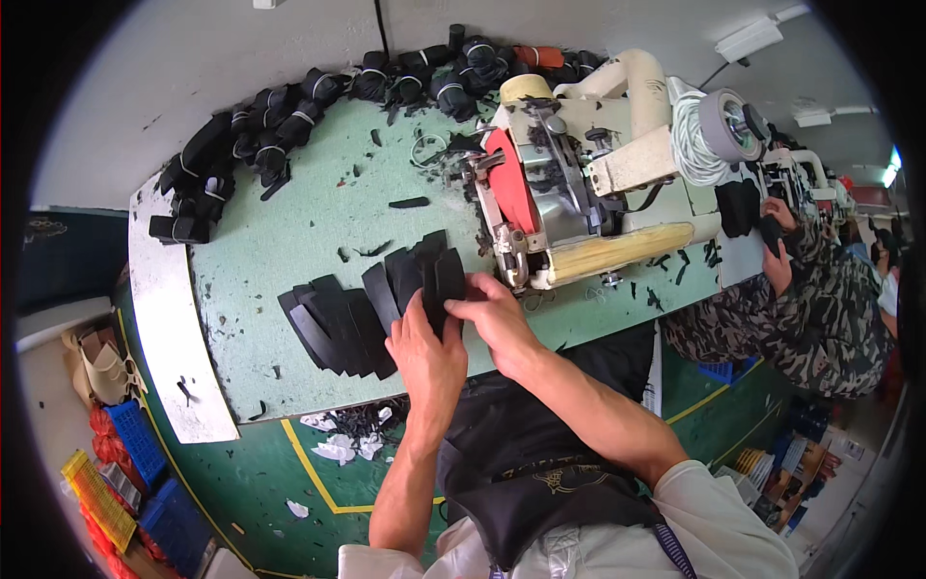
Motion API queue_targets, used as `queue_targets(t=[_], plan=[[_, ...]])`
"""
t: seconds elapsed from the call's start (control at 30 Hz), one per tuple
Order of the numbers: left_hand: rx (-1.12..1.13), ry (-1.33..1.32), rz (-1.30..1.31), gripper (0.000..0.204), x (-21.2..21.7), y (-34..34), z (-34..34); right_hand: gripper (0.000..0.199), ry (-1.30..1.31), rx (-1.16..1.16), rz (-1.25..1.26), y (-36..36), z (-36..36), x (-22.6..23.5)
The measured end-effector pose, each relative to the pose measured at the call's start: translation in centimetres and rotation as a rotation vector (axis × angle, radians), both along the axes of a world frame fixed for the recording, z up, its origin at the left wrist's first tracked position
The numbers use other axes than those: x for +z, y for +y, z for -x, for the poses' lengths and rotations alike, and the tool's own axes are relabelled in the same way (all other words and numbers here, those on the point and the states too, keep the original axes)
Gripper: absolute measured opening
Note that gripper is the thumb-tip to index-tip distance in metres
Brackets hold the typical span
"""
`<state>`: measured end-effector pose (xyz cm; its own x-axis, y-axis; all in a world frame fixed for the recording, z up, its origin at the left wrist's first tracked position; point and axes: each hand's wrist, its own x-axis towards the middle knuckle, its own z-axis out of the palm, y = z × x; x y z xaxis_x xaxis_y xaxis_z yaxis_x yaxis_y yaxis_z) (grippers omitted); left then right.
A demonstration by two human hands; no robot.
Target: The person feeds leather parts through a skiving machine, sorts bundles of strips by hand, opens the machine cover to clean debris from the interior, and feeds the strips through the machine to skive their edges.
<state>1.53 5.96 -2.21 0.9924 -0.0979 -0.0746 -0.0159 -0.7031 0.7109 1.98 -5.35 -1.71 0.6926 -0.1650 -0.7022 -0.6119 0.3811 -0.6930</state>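
Observation:
My left hand (426,349) grips the lower part of several flat black leather-like pieces (442,272), its fingers on top of them. My right hand (494,320) closes on the right edge of the same pieces, thumb and index finger almost at the left fingertips. Just left of them, more black pieces (388,289) lie fanned out. Another fanned stack of black pieces (333,326) rests on the green tabletop (241,357) farther left. A cream machine (521,183) with a red guard stands just beyond my right hand.
Tied black bundles (280,125) line the table's back edge. Dark scraps (409,203) are strewn over the table. A spool of pale cord (699,135) sits on the machine. At right, a co-worker in a camouflage garment (772,318) handles black pieces. Blue crates (174,526) stand at lower left.

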Motion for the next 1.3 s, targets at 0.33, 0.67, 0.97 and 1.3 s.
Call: queue_targets(t=[0.33,0.67,0.97,1.3], plan=[[-0.049,0.255,0.411,0.052,1.0,0.6,2.1,0.034,-0.176,-0.062,-0.256,0.5,3.5,1.5],[-0.226,-0.127,-0.188,0.043,-0.9,-0.7,0.1,0.028,-0.104,-0.004,0.006,0.5,4.8,-2.0],[-0.291,-0.464,-0.455,0.030,-0.9,-1.8,-1.6,0.011,-0.777,0.091,0.032,-8.2,8.5,17.4],[-0.440,-0.511,-0.509,0.028,-1.1,-3.0,-2.6,0.003,-1.354,-0.516,-0.108,-8.1,8.4,22.9]])
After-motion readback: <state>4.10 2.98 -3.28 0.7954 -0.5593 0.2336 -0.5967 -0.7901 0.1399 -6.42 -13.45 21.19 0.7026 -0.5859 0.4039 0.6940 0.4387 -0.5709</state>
